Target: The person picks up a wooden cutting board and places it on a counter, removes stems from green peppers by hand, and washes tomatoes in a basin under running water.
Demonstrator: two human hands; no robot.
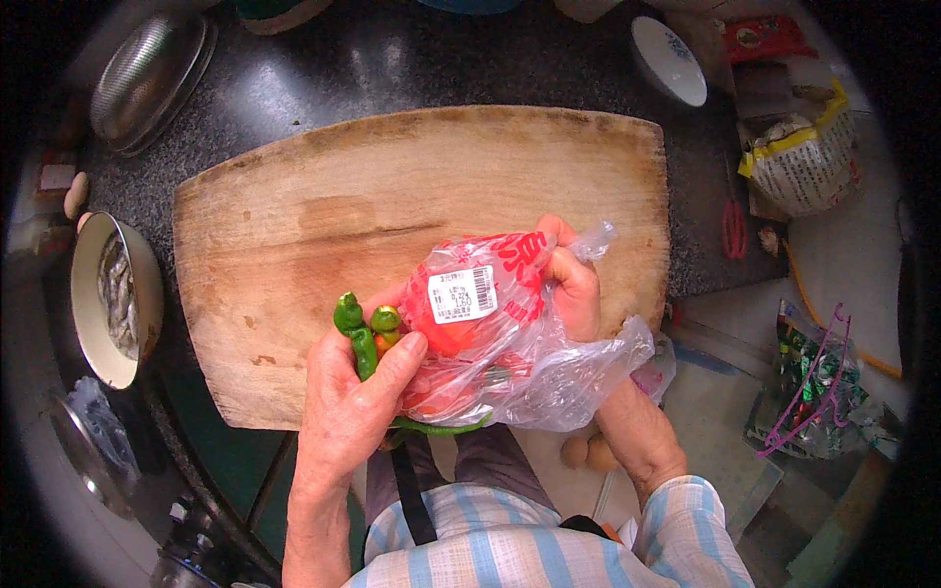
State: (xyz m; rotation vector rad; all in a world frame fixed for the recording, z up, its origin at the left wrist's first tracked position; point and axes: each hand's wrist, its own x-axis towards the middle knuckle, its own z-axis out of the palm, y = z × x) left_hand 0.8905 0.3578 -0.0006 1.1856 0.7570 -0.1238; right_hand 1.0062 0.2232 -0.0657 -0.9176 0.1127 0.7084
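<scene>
My left hand point(345, 400) is closed around green chilli peppers point(362, 345), their stem ends showing above the thumb. Beside them in the same grip is a pepper with a green top and an orange-red body point(386, 331). A long green pepper point(441, 426) shows under the bag's lower edge. With my right hand point(577, 287) I pinch the upper part of a clear plastic bag point(544, 382) with red print and a white price label. Something red shows through the bag, but I cannot tell what. Both hands are over the near part of a wooden cutting board point(331, 257).
At the left lie a metal strainer point(151, 81), an egg point(76, 195) and an enamel basin point(151, 287) holding what look like small fish. A patterned white bowl point(669, 62) and red-handled scissors point(734, 228) are at the right. Beyond them are a printed sack point(805, 173) and a purple hanger point(816, 378).
</scene>
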